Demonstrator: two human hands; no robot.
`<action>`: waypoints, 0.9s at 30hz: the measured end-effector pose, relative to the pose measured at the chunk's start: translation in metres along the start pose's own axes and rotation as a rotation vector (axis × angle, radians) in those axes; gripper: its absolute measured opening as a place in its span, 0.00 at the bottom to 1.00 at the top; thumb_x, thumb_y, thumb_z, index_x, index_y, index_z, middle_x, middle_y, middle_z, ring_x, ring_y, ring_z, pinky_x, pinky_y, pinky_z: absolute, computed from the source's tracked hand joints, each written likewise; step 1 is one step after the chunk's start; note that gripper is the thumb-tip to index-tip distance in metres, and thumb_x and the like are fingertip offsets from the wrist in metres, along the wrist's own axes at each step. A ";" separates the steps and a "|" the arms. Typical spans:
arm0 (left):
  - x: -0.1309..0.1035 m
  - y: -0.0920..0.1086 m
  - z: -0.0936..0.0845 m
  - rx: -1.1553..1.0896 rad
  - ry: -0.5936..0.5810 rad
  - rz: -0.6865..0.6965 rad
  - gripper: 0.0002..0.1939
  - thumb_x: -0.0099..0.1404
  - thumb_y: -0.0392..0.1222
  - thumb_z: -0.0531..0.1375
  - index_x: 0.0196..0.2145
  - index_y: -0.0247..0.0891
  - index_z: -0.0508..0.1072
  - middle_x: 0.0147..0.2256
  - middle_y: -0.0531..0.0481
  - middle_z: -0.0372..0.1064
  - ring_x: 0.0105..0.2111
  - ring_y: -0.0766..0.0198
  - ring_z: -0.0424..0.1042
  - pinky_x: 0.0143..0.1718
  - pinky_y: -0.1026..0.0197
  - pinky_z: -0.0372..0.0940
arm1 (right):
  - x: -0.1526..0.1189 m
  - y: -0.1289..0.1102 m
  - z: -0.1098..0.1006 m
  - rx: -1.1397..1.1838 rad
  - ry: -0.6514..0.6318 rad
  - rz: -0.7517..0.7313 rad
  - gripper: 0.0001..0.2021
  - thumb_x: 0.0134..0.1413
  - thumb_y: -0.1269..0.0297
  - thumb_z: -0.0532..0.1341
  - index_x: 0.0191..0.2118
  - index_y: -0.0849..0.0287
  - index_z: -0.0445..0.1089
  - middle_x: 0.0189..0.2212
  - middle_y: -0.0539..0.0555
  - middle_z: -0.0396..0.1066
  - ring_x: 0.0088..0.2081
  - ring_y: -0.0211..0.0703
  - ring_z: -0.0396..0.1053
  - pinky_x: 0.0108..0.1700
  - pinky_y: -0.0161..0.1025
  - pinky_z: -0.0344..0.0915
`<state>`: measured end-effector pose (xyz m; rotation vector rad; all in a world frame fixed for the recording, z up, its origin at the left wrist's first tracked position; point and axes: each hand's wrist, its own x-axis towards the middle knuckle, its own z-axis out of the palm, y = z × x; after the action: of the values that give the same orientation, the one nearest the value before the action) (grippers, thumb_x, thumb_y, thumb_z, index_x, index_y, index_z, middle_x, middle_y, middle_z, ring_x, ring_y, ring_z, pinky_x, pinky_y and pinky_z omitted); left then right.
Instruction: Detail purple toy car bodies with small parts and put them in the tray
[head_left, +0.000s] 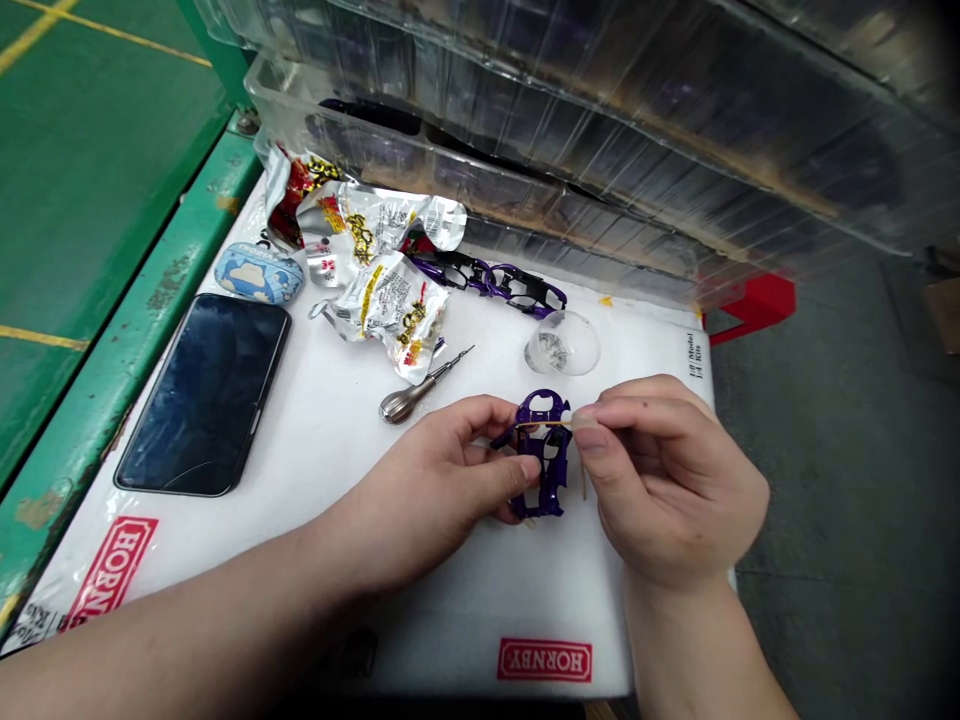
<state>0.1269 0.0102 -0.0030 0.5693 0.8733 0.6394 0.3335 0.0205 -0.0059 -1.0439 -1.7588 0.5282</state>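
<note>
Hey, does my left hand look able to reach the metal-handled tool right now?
Probably yes: the metal-handled tool lies close beside your left hand with nothing between them, though that hand holds a purple frame.

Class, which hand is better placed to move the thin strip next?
Probably the right hand: it pinches the thin strip, while the left hand is occupied holding the purple frame.

Stacked clear plastic bins rise at the far edge of a white worktop beside a chipped green rail; yellow lines cross green floor at left, while dim grey floor stretches away at right.
</note>
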 end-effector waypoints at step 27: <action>0.000 0.002 0.001 0.000 -0.001 -0.018 0.19 0.67 0.48 0.77 0.48 0.38 0.78 0.40 0.51 0.79 0.36 0.64 0.74 0.39 0.61 0.71 | 0.000 0.000 0.001 0.006 0.007 0.006 0.10 0.65 0.77 0.74 0.46 0.56 0.82 0.37 0.51 0.79 0.38 0.43 0.75 0.33 0.41 0.70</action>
<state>0.1270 0.0115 -0.0015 0.5615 0.8762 0.6226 0.3324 0.0207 -0.0061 -1.0460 -1.7474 0.5334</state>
